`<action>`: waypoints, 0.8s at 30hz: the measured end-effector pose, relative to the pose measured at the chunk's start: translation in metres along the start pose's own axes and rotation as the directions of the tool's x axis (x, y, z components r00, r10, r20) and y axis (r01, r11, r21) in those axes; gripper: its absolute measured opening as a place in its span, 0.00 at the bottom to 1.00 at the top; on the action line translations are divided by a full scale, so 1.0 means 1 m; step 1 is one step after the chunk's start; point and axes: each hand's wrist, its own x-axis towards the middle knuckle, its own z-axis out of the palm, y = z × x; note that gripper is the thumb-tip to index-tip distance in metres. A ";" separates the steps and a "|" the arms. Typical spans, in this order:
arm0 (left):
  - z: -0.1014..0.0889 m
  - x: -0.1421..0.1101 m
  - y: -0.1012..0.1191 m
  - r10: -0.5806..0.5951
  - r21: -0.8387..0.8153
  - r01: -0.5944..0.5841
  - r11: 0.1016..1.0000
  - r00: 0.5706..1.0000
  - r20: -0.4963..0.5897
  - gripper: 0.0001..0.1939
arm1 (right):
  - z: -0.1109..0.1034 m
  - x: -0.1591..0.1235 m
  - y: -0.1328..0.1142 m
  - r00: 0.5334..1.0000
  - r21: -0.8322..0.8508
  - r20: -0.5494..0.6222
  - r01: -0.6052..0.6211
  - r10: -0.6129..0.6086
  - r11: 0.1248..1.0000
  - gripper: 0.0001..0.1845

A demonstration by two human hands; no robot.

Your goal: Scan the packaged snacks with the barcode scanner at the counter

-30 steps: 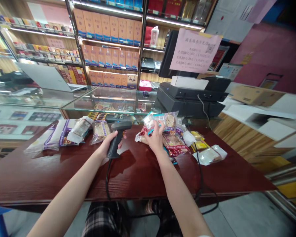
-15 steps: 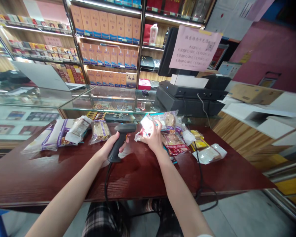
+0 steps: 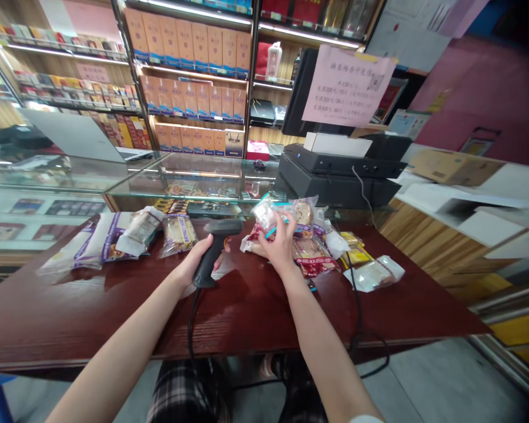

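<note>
My left hand (image 3: 190,268) is wrapped round the grip of a black barcode scanner (image 3: 212,256), which is held upright over the table with its head pointing right. To the right of it, my right hand (image 3: 282,248) grips a clear snack packet with teal edges (image 3: 264,212), fingers bent over its near side. Under and beside this hand lies a pile of packaged bread, including a red-and-clear bread packet (image 3: 312,261) and a clear packet with a round pale bread (image 3: 305,214). Left of the scanner rests a bread packet with purple print (image 3: 180,230).
More packets (image 3: 141,230) lie at the table's left; a yellow packet (image 3: 356,251) and a white-and-clear packet (image 3: 374,275) lie right. The scanner's black cable (image 3: 189,329) hangs over the front edge. Behind stand a glass counter (image 3: 189,167), a monitor (image 3: 297,94) and a laptop (image 3: 74,135).
The packet in my right hand has turned, from showing a bright white face to showing its clear, teal-edged side. My left hand and the scanner have hardly moved.
</note>
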 end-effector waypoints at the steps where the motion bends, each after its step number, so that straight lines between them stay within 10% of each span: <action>1: -0.001 0.000 0.001 0.007 0.007 -0.007 1.000 1.000 -0.017 0.30 | -0.004 0.002 0.003 0.998 -0.016 -0.055 -0.006 0.005 1.000 0.34; 7: -0.017 0.006 0.007 0.087 0.183 -0.036 0.982 0.957 -0.278 0.35 | -0.026 0.013 0.046 0.954 -0.143 -0.250 -0.203 0.163 0.969 0.34; 16: -0.067 0.020 0.006 0.324 0.334 -0.108 0.937 0.632 -0.705 0.37 | -0.027 0.010 0.065 0.933 -0.353 -0.217 -0.349 0.286 0.868 0.29; 24: -0.090 0.011 0.019 0.700 0.808 0.122 0.577 0.435 -0.566 0.24 | -0.022 0.010 0.041 0.961 -0.269 -0.276 -0.101 0.023 0.958 0.20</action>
